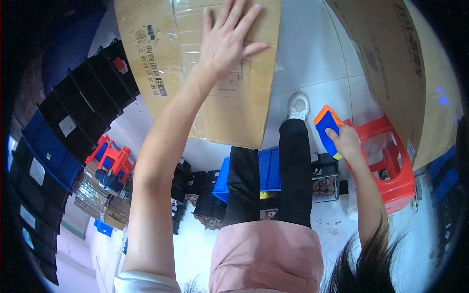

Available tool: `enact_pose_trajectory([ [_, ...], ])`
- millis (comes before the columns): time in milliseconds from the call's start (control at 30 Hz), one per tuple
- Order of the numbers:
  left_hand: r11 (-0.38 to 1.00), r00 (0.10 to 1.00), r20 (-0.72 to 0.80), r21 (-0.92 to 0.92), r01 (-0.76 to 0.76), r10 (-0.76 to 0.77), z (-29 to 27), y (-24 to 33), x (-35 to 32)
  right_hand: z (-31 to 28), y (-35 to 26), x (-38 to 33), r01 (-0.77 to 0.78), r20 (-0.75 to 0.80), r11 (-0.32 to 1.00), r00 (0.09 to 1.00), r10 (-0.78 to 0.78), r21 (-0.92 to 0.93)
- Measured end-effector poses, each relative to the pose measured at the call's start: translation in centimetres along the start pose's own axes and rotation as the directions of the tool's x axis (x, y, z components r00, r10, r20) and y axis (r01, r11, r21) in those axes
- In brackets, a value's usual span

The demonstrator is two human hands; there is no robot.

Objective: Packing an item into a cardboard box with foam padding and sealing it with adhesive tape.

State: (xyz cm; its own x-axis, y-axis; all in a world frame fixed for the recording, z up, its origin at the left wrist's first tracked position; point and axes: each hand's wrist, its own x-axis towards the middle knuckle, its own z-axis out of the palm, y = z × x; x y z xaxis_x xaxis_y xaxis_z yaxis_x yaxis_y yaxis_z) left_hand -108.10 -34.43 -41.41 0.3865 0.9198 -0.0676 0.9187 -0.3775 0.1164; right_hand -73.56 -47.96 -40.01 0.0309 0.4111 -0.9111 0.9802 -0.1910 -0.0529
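Observation:
My left hand point(228, 38) lies flat with fingers spread on the top of a taped brown cardboard box point(161, 63) in front of me. My right hand point(346, 141) is closed around a blue and orange tape dispenser point(326, 128), held low at my right side above a red plastic stool point(391, 161). My legs in black trousers and one white shoe point(298, 106) stand between the box and the stool.
A second large cardboard box point(391, 63) stands at the right. A blue bin point(268, 168) and black bins with small parts sit by my feet. Stacked black and blue bins point(63, 127) line the left. A red and blue dispenser point(111, 163) rests at lower left.

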Motion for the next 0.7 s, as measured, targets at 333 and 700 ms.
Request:
enact_pose_trajectory([
  [333, 0.892, 0.876, 0.324, 0.161, -0.422, 0.356, -0.8, 9.0, 2.4, 1.2, 1.2, -3.9, 0.036, 0.001, 0.972, 0.999, -0.037, 0.23],
  [700, 0.904, 0.505, 0.858, 0.284, -0.319, -0.092, 0.7, 13.1, 6.1, 2.8, 2.1, -5.3, 0.036, -0.02, 0.945, 0.999, -0.031, 0.324],
])
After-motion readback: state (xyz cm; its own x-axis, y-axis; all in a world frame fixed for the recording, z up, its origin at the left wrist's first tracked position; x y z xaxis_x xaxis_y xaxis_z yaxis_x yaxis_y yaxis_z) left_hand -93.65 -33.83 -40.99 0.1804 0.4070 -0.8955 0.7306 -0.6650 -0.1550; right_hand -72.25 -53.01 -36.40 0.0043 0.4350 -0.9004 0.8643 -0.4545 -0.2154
